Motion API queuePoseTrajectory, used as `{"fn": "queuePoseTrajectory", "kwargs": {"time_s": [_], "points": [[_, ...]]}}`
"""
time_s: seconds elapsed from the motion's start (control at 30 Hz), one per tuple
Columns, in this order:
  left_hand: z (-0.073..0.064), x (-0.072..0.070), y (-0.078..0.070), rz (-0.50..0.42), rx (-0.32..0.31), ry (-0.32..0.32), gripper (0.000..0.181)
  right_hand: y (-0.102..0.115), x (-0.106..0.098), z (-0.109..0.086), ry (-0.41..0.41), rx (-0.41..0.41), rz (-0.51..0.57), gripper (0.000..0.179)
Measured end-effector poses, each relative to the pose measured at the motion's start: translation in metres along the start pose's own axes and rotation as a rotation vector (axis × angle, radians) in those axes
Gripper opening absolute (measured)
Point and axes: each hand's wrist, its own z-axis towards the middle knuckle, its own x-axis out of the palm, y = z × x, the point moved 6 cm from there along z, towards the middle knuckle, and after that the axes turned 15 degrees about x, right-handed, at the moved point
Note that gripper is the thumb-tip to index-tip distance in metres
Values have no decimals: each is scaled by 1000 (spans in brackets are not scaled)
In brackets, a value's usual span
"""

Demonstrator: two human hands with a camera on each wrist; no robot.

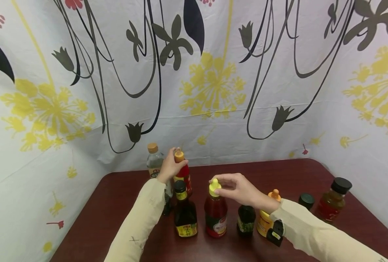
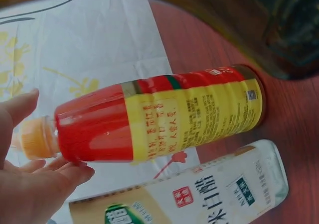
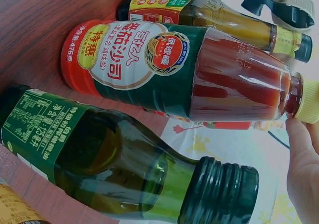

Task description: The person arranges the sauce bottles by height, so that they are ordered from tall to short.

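A red squeeze bottle [image 2: 94,124] with a yellow label and orange cap stands at the back left. My left hand [image 1: 171,166] is at its cap, fingers loosely spread around it; in the left wrist view the thumb [image 2: 24,107] stands apart from the cap. Front and centre is a tomato sauce bottle [image 1: 216,214] with a yellow nozzle cap. My right hand [image 1: 238,187] pinches that cap between thumb and fingers. A clear rice vinegar bottle [image 2: 214,194] stands beside the red bottle, partly hidden by the left arm in the head view.
A dark sauce bottle [image 1: 185,214] stands left of the tomato sauce. To its right are a small green bottle [image 3: 99,149], a yellow bottle [image 1: 264,222] partly behind the right forearm, a dark green cap [image 1: 306,200] and a black-lidded jar [image 1: 333,203]. Patterned cloth [image 1: 207,138] hangs behind the table.
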Motion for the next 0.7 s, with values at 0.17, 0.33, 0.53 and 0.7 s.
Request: {"fn": "queuePoseTrajectory", "kwargs": {"time_s": [0.17,0.33,0.53,0.7], "points": [[-4,-6,-8,-9,26,66,72,1,1,0,-2,-13,-1,32],[-11,-11,-18,51,63,127,75,1,1,-1,-5,-7,-1,31],[-21,-20,-23,75,81,155,77,2,0,-1,-7,7,-3,34],[-30,-30,-34,34,131,167,76,1,1,-1,-8,11,3,34]]}}
